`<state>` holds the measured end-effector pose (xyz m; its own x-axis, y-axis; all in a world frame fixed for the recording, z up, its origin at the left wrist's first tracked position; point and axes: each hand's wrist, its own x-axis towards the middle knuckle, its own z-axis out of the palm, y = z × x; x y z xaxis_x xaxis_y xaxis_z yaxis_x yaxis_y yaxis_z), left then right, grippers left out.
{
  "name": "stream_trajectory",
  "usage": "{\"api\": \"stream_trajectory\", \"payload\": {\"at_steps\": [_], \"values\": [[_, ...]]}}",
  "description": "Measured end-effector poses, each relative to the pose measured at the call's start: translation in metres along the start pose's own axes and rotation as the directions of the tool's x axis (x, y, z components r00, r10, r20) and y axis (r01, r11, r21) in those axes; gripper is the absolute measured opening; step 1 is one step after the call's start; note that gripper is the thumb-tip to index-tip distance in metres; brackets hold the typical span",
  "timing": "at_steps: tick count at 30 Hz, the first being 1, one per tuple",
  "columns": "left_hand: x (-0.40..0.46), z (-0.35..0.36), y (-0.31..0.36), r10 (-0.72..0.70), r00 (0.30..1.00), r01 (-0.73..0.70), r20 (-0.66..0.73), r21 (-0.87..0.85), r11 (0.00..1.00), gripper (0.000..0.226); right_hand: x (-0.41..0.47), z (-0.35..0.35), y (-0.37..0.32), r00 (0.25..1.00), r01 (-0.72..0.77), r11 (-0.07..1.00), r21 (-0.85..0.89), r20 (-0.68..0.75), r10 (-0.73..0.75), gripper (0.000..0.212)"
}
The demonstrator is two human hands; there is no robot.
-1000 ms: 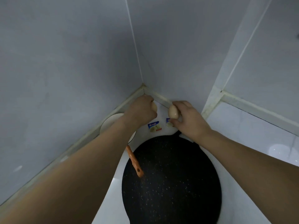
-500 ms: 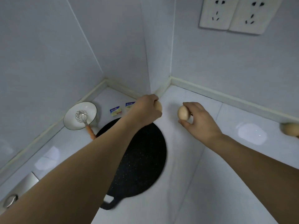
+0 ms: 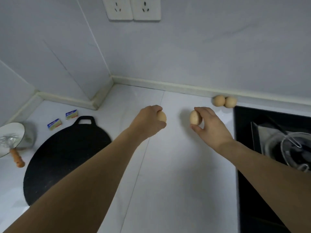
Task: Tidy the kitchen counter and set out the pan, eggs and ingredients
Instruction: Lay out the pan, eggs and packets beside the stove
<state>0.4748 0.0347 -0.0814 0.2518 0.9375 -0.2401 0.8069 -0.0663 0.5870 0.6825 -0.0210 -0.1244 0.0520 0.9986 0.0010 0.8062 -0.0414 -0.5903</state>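
Each hand carries one egg above the white table, so the step in hand looks like moving this pair toward a resting place, probably beside the two eggs [image 3: 224, 101] that already lie touching each other against the back wall trim, next to the black hob [image 3: 269, 190]. To do it well, each egg should be lowered until its shell touches the surface before the grip loosens, and laid on its side close to the trim or against another egg so that it cannot roll across the smooth stone. The left hand [image 3: 148, 122] is curled over its egg [image 3: 161, 116], which shows only at the far side of the fist, wrapped by the fingers from above. The right hand [image 3: 209, 125] pinches its egg [image 3: 195, 117] between the thumb below and the curled fingers [image 3: 200, 109] above, with most of the shell in plain view. Well to the left lie the flat black pan [image 3: 67, 157], two small butter packets [image 3: 63, 119] and a bowl with a whisk [image 3: 11, 140].
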Motion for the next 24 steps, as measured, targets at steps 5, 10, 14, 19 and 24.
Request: {"api": "stream_trajectory", "payload": {"at_steps": [5, 10, 14, 19, 24], "values": [[0.023, 0.045, 0.038, 0.027, 0.997, -0.022, 0.07, -0.08, 0.997, 0.056, -0.011, -0.017, 0.054, 0.989, -0.116, 0.989, -0.087, -0.104, 0.107, 0.056], [0.05, 0.08, 0.062, 0.051, 0.997, -0.037, 0.063, -0.203, 0.979, 0.062, -0.009, -0.012, 0.088, 0.94, -0.261, 0.963, -0.07, -0.247, 0.237, 0.054], [0.066, 0.107, 0.071, 0.062, 0.998, -0.056, 0.009, -0.301, 0.952, 0.058, 0.002, -0.005, 0.102, 0.922, -0.283, 0.956, -0.078, -0.298, 0.249, 0.053], [0.079, 0.141, 0.087, 0.098, 0.994, -0.107, -0.044, -0.471, 0.876, 0.053, 0.009, 0.0, 0.122, 0.902, -0.266, 0.961, -0.082, -0.372, 0.218, 0.056], [0.085, 0.166, 0.087, 0.06, 0.994, -0.101, -0.087, -0.6, 0.794, 0.04, 0.015, 0.002, 0.133, 0.901, -0.267, 0.962, -0.063, -0.37, 0.226, 0.056]]}}
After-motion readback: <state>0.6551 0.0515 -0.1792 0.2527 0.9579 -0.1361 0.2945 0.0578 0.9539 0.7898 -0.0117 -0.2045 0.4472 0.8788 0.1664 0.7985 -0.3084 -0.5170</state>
